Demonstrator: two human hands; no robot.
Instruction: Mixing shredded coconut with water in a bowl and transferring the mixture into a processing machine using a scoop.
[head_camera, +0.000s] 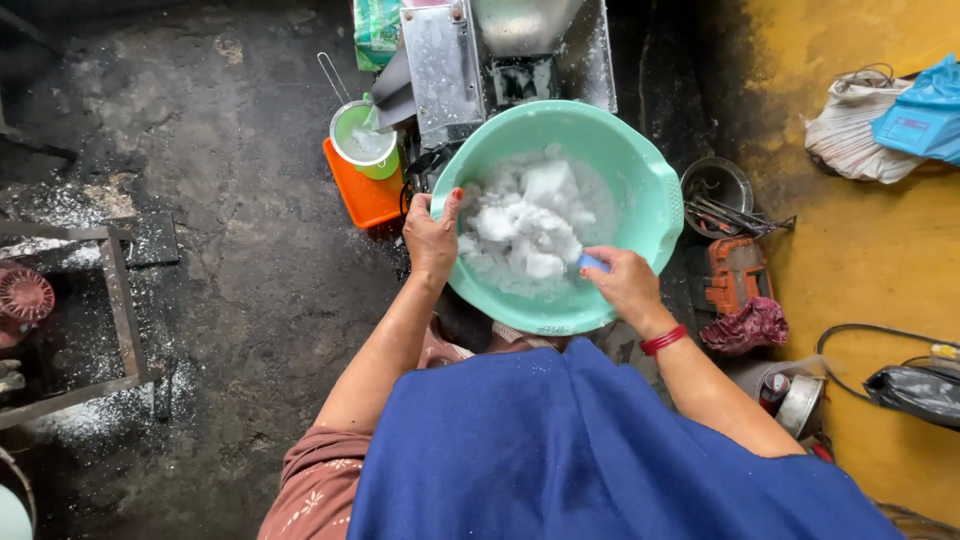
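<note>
A mint-green plastic basin (640, 170) holds wet white chunks (528, 222) in its middle. My left hand (432, 238) grips the basin's left rim, thumb over the edge. My right hand (622, 283) reaches into the basin from the near right and holds a small blue scraper (592, 263) against the white chunks. A red band circles my right wrist. A blue cloth covers my lap below the basin.
A metal grinding machine (470, 50) stands just beyond the basin. A green cup in a metal strainer (364, 140) sits on an orange box (362, 190) at left. Tools in a metal bowl (718, 190), an orange device and a dark red rag lie at right by the yellow wall.
</note>
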